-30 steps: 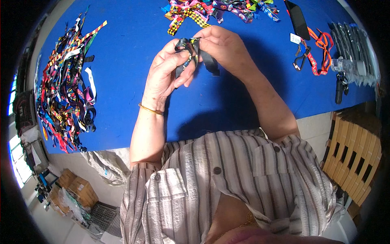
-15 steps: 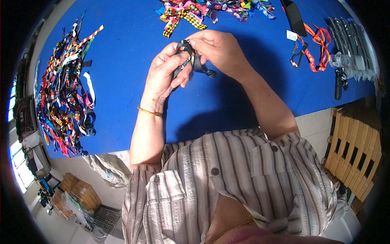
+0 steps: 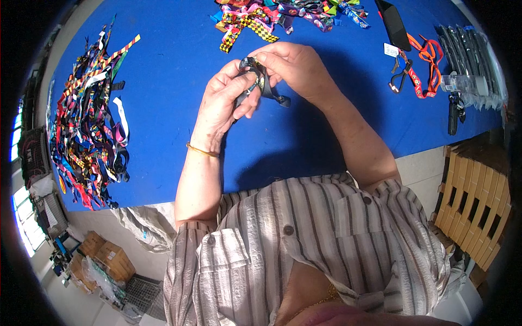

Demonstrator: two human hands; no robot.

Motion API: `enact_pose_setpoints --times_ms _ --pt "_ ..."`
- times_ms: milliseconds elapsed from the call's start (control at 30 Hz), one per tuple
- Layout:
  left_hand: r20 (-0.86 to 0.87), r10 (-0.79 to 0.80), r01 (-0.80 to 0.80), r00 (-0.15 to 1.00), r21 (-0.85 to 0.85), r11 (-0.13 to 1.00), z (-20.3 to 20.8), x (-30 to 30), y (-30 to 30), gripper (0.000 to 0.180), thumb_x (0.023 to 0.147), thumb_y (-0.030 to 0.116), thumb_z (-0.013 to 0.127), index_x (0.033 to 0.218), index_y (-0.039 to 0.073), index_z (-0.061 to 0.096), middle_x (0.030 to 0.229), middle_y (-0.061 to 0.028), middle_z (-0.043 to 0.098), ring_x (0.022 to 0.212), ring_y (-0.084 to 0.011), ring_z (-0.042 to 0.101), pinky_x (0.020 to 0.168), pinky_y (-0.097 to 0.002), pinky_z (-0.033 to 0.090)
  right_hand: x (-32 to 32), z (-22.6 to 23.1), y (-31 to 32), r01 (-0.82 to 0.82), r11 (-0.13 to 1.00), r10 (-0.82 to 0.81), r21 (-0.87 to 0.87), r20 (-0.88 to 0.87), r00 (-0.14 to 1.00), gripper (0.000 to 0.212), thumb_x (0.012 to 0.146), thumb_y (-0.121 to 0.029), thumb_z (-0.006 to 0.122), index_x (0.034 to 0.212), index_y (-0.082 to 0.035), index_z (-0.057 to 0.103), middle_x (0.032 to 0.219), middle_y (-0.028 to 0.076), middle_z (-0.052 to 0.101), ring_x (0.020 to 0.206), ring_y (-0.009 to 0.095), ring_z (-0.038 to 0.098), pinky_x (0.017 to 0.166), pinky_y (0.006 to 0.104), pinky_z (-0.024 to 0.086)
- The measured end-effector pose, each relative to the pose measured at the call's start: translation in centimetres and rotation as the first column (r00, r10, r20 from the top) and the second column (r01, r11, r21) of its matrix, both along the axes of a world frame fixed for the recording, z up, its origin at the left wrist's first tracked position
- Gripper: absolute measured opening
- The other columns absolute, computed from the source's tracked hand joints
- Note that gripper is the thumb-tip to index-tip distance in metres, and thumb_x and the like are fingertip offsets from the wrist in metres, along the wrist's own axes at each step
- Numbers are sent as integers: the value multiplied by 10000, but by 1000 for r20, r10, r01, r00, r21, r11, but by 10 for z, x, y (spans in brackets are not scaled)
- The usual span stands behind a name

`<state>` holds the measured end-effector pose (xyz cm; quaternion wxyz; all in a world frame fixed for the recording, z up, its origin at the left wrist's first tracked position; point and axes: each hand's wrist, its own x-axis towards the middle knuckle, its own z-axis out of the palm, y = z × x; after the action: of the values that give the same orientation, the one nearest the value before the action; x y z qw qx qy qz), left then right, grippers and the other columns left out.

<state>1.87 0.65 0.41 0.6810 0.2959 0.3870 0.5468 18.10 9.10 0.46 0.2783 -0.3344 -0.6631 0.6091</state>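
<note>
Over the table's middle, both hands grip a dark printed lanyard strap [image 3: 266,88], which is folded into a loop at the top. My left hand [image 3: 222,96] is closed, with the thumb pressing the strap against the bent fingers. The thumb and forefinger of my right hand [image 3: 296,68] pinch the strap close to the top of the loop. A short dark end hangs below the right fingers. Part of the strap is hidden behind my left fingers.
The blue table [image 3: 163,108] carries a heap of colourful straps [image 3: 89,125] at left and bundled straps [image 3: 255,24] at the far edge. At right lie a black flat device [image 3: 392,24], an orange-red lanyard [image 3: 433,68] with a black clip, and several plastic-wrapped dark items [image 3: 470,57].
Both hands have shifted very slightly right and toward me with the strap. The grip on it looks the same.
</note>
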Motion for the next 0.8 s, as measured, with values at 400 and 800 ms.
enact_pose_setpoints --times_ms 400,800 --pt "-63 154 -149 986 83 985 0 -3 -1 129 938 75 573 1017 -10 631 842 -37 631 550 -68 493 557 -222 469 -1 -5 0 154 939 -144 306 -57 988 174 944 -152 608 1009 -24 705 730 -4 624 636 44 547 578 198 448" --pt "-193 211 -201 958 71 977 -4 -3 -1 70 925 63 624 969 15 647 786 -22 643 592 -61 528 556 -192 435 -5 -6 -5 81 994 -62 73 -229 972 163 941 -80 608 1075 11 633 849 22 660 763 46 594 665 199 482"
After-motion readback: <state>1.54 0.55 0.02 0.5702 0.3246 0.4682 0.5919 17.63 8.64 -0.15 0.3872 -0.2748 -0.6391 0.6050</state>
